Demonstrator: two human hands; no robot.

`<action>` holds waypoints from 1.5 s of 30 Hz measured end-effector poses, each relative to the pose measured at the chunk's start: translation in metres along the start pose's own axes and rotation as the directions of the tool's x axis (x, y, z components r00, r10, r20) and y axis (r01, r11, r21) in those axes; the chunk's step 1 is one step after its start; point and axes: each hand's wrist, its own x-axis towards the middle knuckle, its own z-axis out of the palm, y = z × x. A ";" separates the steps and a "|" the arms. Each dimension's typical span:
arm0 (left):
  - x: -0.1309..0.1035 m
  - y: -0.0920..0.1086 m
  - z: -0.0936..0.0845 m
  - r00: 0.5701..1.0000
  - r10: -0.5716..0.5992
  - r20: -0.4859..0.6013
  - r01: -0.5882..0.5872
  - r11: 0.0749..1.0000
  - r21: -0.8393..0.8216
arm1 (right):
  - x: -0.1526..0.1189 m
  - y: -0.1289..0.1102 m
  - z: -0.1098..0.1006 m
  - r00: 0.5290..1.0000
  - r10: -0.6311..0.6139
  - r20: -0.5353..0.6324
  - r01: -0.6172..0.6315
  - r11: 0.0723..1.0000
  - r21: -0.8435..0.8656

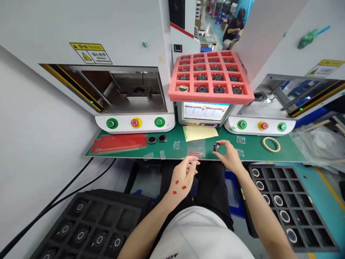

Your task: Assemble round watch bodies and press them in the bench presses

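My right hand (229, 156) pinches a small round black part (216, 147) between thumb and fingertips, just above the front of the green bench mat. The part is held on edge. My left hand (184, 174) hovers at the mat's front edge with loosely bent fingers, and nothing shows in them. Several small red adhesive pieces (184, 187) stick to the back of that hand. Close to its fingertips lies a clear sheet with a row of red tabs (196, 154). Two round black parts (152, 140) rest on the mat further left.
Red strips (118, 143) cover the mat's left end; a tape roll (271, 144) lies right. A pink foam tray (211, 96) of black parts stands above the screen (205, 112), between two press machines. Black trays (304, 212) flank me. Another person (233, 30) sits far behind.
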 end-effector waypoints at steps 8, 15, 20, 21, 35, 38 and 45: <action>0.006 0.024 -0.017 0.950 0.302 -0.082 -0.248 0.888 0.388 | 0.035 0.047 0.014 0.996 0.022 0.083 -0.010 0.990 -0.139; 0.001 0.028 -0.020 0.776 0.630 -0.034 -0.461 0.602 0.652 | -0.021 -0.095 0.003 0.976 -0.216 0.007 0.212 0.965 0.154; -0.005 0.031 -0.017 0.665 0.747 -0.012 -0.512 0.467 0.721 | -0.055 -0.156 0.006 0.929 -0.318 -0.188 0.369 0.828 0.423; -0.006 0.031 -0.016 0.652 0.758 -0.015 -0.513 0.455 0.728 | -0.057 -0.158 0.009 0.926 -0.310 -0.215 0.374 0.828 0.417; -0.005 0.027 -0.011 0.673 0.739 -0.036 -0.447 0.445 0.776 | -0.060 -0.161 0.018 0.914 -0.216 -0.344 0.352 0.843 0.407; -0.007 0.025 -0.010 0.679 0.734 -0.034 -0.451 0.453 0.769 | -0.062 -0.160 0.018 0.913 -0.207 -0.351 0.349 0.841 0.413; -0.004 0.022 -0.005 0.729 0.679 -0.089 -0.395 0.523 0.755 | -0.064 -0.152 0.018 0.887 -0.275 -0.371 0.402 0.855 0.328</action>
